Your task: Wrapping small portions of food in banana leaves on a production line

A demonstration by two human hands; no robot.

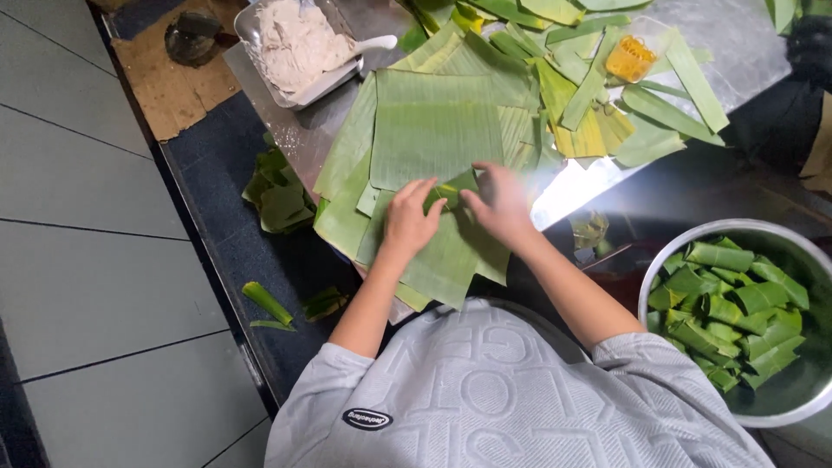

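A shiny metal worktop carries a spread of banana leaves, loose leaf strips, a small yellow cup, and a tray of white dough with a spoon. Leaf scraps lie on the floor beside it.

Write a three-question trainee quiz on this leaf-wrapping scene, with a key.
1. True or false: both hands press on a folded leaf packet.
2. Where do the finished green parcels lie? A) in the metal bowl B) in the white tray C) on the floor
3. Fill in: the tray beyond the leaf stack holds a pale ____.

Key: 1 true, the left hand and right hand meet on it. 2 A. 3 paste.
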